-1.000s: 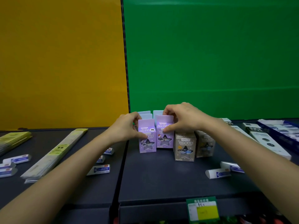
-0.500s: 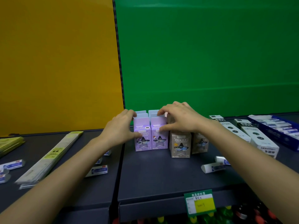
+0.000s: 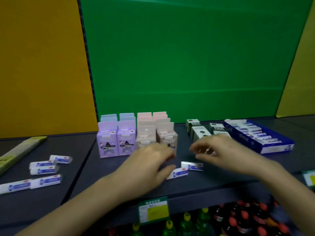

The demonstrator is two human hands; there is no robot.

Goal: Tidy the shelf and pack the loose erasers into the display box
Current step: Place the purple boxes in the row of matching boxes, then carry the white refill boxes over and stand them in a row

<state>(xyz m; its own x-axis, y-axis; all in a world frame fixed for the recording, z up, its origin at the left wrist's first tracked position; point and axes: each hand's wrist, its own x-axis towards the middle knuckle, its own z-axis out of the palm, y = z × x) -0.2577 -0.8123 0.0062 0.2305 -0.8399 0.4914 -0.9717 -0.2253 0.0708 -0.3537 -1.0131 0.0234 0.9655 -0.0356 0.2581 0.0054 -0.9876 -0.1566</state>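
Plenty of packing was left imo. A cluster of loose erasers (image 3: 45, 169) lay well left of the left hand (image 3: 148, 160), its grip wide and slack, holding nothing. The cartons (image 3: 116, 140) behind it stood in neat rows. Another eraser pair (image 3: 177, 172) sat between both hands. Right hand (image 3: 219, 150): too blurry to call that grip. The display box (image 3: 274, 148), part-filled, sat further right.

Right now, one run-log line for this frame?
left hand: open, thumb by two loose erasers | right hand: open, hovering, empty | display box: far right, untouched
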